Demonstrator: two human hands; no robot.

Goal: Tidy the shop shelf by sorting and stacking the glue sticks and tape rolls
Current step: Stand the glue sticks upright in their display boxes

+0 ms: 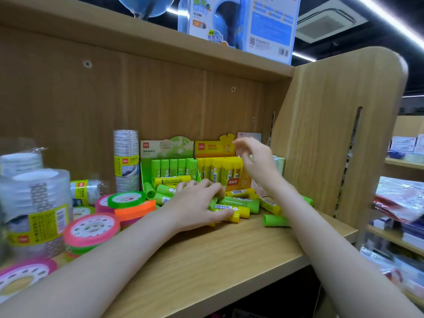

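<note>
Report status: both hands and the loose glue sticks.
Left hand grips loose glue sticks on shelf. Right hand raised, holding nothing, over yellow display box. Tape rolls crowd the left.

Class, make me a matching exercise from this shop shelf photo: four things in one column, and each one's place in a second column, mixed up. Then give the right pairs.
Things
1. Green glue stick box
2. Yellow glue stick box
3. Tall clear tape stack
4. Globe box

Places
A. On the upper shelf
B. At the back, left of both glue boxes
C. Just below the raised right hand
D. Between the tape stack and the yellow box

Pairs: 1-D, 2-C, 3-B, 4-A
</note>
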